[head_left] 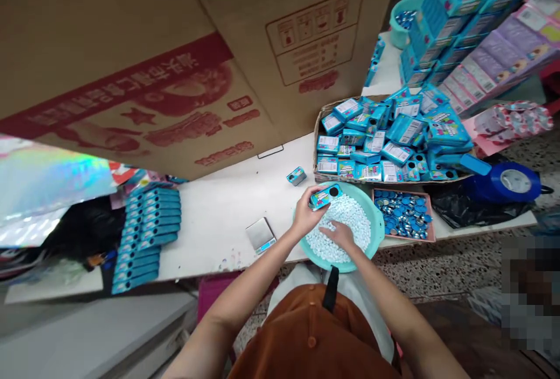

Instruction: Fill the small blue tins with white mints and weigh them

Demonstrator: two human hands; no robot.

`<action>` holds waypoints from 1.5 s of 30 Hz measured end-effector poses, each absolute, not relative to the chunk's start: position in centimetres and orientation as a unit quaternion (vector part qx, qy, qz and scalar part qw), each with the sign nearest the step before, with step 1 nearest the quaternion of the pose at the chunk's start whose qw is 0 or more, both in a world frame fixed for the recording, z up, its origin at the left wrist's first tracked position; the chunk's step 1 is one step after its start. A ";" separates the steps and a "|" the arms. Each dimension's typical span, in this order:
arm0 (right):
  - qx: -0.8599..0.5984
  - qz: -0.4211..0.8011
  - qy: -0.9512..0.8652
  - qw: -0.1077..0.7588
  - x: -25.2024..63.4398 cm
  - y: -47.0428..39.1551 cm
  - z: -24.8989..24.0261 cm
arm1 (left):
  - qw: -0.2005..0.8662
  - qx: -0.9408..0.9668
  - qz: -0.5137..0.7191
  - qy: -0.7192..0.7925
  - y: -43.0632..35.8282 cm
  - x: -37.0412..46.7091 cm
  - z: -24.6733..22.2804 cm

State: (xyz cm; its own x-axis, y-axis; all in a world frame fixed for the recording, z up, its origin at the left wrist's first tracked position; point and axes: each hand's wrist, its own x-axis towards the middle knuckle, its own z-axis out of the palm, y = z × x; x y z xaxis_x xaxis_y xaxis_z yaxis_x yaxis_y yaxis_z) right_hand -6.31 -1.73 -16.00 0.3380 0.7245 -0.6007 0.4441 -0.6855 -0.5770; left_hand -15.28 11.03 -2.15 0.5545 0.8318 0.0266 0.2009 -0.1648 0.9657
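Note:
Fingers of my left hand are wrapped round a small blue box with a dark round hole in its face. It is held tilted above the rim of a turquoise basin. Small white pellets fill the basin, which sits at the table's front edge against my lap. My right hand is down among the pellets, its fingers partly buried and curled; whether it grips any is hidden. Left of the basin lies a small scale. Another blue box stands on the table behind it.
An open carton heaped with blue boxes stands behind the basin. To its right, a pink tray holds blue and silver caps. Large cardboard boxes wall off the back left. Stacked blue boxes stand left; a blue tape roll lies right.

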 end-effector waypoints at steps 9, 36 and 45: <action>-0.700 0.542 -0.073 0.459 -5.6 -0.7 -14.3 | 0.539 0.649 0.277 0.460 6.8 -23.1 -3.8; -0.532 0.391 0.064 0.749 -7.7 0.6 -0.9 | 0.490 0.778 0.186 0.347 4.0 -21.6 -2.5; -0.554 0.390 0.025 0.735 -7.8 0.9 -0.6 | 0.493 0.768 0.200 0.358 4.3 -21.3 -2.3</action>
State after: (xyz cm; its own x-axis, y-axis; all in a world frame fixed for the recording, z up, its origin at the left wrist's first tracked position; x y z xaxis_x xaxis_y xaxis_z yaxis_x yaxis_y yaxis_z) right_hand -7.84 0.90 -0.63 0.6943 0.5460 -0.4689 -0.6008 0.0809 -0.7953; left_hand -21.34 4.28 -2.27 0.6641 0.7463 -0.0459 0.3527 -0.2585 0.8993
